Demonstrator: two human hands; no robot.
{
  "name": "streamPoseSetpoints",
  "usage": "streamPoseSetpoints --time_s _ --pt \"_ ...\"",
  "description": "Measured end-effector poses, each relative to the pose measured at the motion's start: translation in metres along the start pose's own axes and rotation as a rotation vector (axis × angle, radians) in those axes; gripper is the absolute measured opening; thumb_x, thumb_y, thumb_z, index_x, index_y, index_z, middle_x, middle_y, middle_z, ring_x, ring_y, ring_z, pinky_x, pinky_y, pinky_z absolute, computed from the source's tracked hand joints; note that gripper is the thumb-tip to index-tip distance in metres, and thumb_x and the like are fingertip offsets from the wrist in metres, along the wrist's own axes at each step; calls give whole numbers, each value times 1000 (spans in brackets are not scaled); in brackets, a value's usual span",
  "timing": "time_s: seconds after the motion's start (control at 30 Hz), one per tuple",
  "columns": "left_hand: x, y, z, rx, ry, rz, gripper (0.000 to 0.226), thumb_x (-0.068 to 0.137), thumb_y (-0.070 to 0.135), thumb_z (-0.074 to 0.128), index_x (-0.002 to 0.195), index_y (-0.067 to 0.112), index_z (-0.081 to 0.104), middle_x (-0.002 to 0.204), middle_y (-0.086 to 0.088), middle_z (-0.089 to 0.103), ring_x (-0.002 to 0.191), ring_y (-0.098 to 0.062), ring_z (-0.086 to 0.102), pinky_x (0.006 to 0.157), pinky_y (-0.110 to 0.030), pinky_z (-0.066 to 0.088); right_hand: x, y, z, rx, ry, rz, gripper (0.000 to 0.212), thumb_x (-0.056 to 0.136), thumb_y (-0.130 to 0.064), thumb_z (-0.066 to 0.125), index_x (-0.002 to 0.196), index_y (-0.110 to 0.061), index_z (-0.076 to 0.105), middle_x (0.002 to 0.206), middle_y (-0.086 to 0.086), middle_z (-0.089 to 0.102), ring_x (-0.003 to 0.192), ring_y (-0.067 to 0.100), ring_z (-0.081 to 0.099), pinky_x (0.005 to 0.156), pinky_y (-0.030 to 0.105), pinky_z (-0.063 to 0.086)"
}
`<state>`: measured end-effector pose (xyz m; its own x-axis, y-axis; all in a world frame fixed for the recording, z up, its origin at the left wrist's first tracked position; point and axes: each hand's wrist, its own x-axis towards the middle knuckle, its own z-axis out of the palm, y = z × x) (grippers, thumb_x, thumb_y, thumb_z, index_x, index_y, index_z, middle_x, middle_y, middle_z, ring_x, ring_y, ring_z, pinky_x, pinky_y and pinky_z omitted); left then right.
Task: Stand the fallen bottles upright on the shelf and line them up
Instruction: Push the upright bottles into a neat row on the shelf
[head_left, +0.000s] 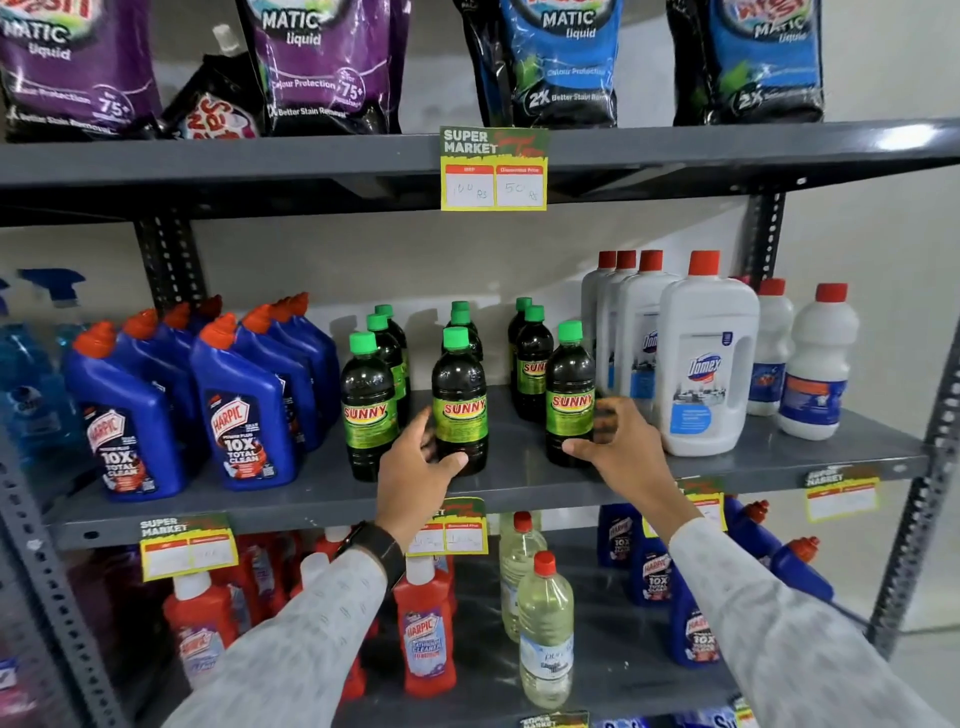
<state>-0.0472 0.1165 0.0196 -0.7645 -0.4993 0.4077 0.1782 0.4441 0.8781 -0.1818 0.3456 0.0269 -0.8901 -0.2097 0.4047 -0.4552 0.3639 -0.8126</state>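
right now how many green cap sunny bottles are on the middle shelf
9 visible, all upright: left column, middle, right. More may be hidden behind.

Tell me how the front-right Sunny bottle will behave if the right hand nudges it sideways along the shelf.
The front-right Sunny bottle looks full of dark liquid, so it is probably fairly heavy and steady. It is tall on a narrow base, so a high push may tip it. The grey shelf looks smooth; a low push by the right hand likely slides it.
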Motion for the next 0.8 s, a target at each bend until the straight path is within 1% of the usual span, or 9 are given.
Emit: streamPoseSetpoints --time_s 0.1,0.27,0.37,0.43,0.5,0.57,0.6,0.7,0.8 --pt "1 -3 1 -9 8 9 83 84 3 76 154 23 38 143 0 58 119 -5 58 105 -25 45 1 -1 3 18 -22 -11 71 74 -25 94 132 -14 55 110 -5 69 98 13 69 91 33 57" --pt "1 -3 2 -16 16 6 82 84 2 76 154 24 38 132 6 56 115 -4 57 105 -27 45 3 -4 9 39 -50 -19 67 74 -23 94 130 -16 57 106 -8 69 95 7 68 91 33 58" --pt "1 -2 2 -15 20 4 83 84 4 77 154 24 38 141 -2 59 117 -5 57 106 -29 46 4 -5 11 32 -54 -19 70 74 -24 94 132 -15 56 106 -9 69 94 6 67 89 31 57" --pt "0 -1 2 -8 16 0 84 84 5 77 155 23 36 145 -7 58 118 -6 57 105 -28 46 4 -4 12 24 -62 -22 79 73 -29 94 139 -14 51 114 -5 70 100 10 68 95 34 56" --pt "0 -1 2 -8 16 -5 88 83 7 79 157 21 33 149 -7 54 124 -9 56 106 -29 45 2 -5 13 2 -74 -29 97 71 -36 95 149 -15 42 131 1 66 117 19 65 104 36 51" --pt "1 -2 2 -5 19 -1 92 82 11 81 158 22 31 152 -7 53 130 -12 56 111 -34 46 2 -7 14 -21 -88 -39 108 68 -40 95 155 -14 36 144 4 60 130 23 57 107 33 45" --pt "1 -2 3 1 17 -1 93 81 13 82 158 23 31 152 -7 53 131 -13 57 113 -38 46 2 -7 14 -29 -91 -40 109 68 -40 95 155 -14 36 145 4 59 130 22 57 106 32 45" --pt "0 -1 3 26 28 -7 90 81 11 82 157 22 34 149 -8 56 124 -11 58 111 -35 46 3 -5 16 -30 -78 -38 95 69 -38 95 147 -15 46 135 1 66 113 14 61 97 28 48" --pt "-3 2 4 32 35 -6 86 83 6 79 155 20 36 148 -10 57 118 -8 56 105 -28 44 3 -3 16 -38 -76 -45 81 73 -35 93 141 -16 54 128 -1 71 110 13 64 97 30 51"
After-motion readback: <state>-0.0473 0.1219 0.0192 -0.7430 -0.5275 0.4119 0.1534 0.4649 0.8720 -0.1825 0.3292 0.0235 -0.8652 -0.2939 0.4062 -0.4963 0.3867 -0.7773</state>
